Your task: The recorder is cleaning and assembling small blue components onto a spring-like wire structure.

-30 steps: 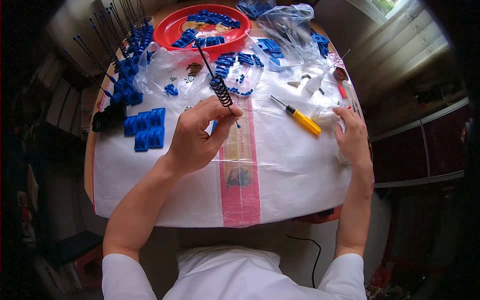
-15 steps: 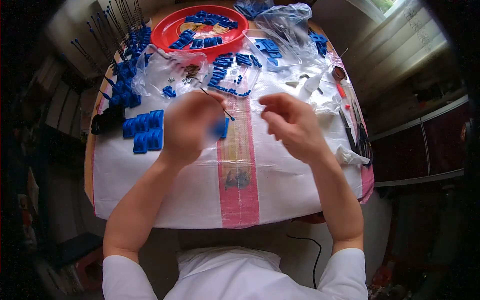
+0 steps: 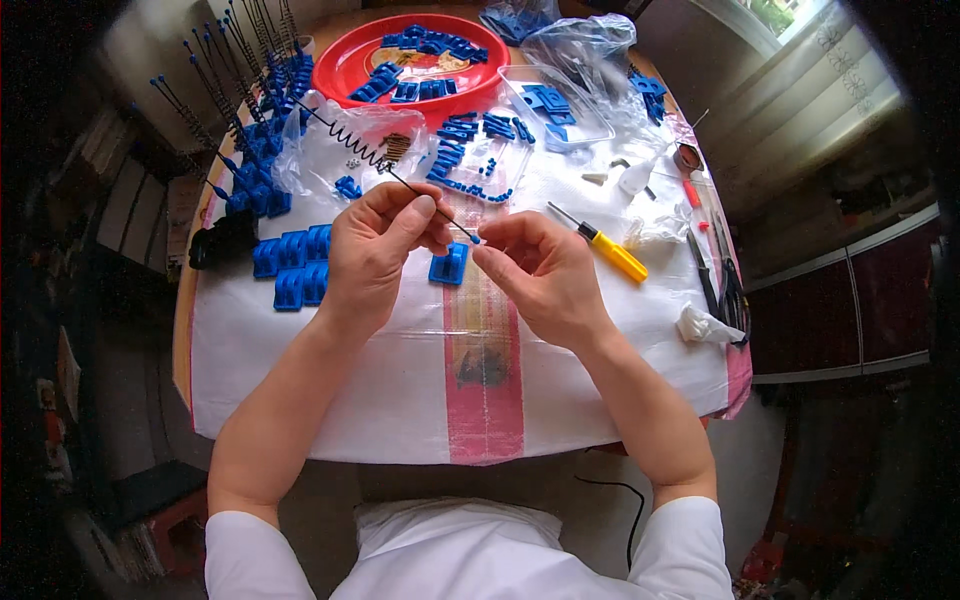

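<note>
My left hand (image 3: 385,245) is closed, thumb against fingers, around the straight end of a black spring wire (image 3: 352,140). The coiled part of the wire rises to the upper left. A small blue bead (image 3: 475,239) caps its lower right end. My right hand (image 3: 545,275) pinches at this bead with thumb and forefinger. Beneath and between the hands, a blue plastic base (image 3: 448,265) with a raised middle lies on the table. To the left of my left hand sit several similar blue bases (image 3: 290,268) in two rows.
A yellow-handled screwdriver (image 3: 618,255) lies right of my right hand. Behind stand a red basin (image 3: 330,75) of blue parts, a clear tray (image 3: 515,165) with small blue pieces and a plastic bag (image 3: 300,160). Finished-looking spring pieces (image 3: 255,150) crowd the far left; scissors (image 3: 733,300) lie far right.
My right hand has moved left and closed at the wire's beaded end, uncovering the screwdriver. The blue base below my left hand now shows fully.
</note>
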Demonstrator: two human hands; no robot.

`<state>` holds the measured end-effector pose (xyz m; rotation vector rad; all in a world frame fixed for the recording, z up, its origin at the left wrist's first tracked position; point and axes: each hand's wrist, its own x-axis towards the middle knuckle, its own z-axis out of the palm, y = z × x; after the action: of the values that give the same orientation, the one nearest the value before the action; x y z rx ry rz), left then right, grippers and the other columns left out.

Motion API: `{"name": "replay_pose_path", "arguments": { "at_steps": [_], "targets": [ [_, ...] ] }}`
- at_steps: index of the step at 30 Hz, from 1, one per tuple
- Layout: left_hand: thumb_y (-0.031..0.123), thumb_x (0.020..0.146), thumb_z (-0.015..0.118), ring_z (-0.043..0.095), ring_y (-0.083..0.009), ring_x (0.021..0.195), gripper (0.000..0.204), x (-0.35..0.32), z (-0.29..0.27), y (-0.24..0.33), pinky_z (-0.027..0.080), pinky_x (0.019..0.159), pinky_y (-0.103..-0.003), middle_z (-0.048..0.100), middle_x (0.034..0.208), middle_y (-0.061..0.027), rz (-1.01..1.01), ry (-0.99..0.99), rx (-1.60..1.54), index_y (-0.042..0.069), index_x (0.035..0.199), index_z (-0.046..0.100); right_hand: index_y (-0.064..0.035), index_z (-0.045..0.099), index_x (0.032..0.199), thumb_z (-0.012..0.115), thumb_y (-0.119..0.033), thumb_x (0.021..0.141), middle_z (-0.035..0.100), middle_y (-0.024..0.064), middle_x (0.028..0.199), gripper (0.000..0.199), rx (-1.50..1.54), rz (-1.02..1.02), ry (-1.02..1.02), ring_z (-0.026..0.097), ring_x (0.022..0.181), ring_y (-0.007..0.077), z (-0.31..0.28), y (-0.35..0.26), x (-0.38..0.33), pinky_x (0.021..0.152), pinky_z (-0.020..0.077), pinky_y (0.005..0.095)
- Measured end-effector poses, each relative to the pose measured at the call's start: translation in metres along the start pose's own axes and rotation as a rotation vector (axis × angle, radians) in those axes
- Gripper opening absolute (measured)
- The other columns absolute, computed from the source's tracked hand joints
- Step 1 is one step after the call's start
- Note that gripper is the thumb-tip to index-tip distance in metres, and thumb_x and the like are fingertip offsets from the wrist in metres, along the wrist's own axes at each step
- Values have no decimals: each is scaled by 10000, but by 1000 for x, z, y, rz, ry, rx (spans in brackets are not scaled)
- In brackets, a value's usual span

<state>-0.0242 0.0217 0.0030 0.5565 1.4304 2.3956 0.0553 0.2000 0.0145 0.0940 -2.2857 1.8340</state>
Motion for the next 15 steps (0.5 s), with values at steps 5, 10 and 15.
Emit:
{"name": "replay_pose_path", "arguments": {
  "at_steps": [5, 10, 15],
  "targets": [
    [106, 963, 578, 656, -158, 781, 140, 0, 1, 1, 532, 719, -281, 678, 930, -97, -9, 13, 13, 16, 1050, 639, 12, 657, 987, 693, -73, 877, 693, 56, 822, 144, -33, 22, -10, 604, 711, 62, 0, -5, -2, 630, 502, 227],
    [106, 964, 577, 661, -152, 775, 142, -1, 4, 1, 537, 710, -275, 683, 927, -100, -34, 7, -17, 8, 1049, 635, -7, 639, 996, 675, -84, 910, 672, 16, 815, 121, 5, -18, -31, 580, 719, 38, 0, 0, -3, 633, 460, 190],
    [111, 965, 583, 666, -144, 756, 140, -3, 6, 1, 546, 699, -275, 690, 922, -104, -49, -4, -31, 0, 1032, 636, -7, 656, 958, 687, -46, 882, 685, 27, 808, 91, 68, 8, -28, 581, 713, 44, 0, 3, -4, 630, 472, 213]
  ]
}}
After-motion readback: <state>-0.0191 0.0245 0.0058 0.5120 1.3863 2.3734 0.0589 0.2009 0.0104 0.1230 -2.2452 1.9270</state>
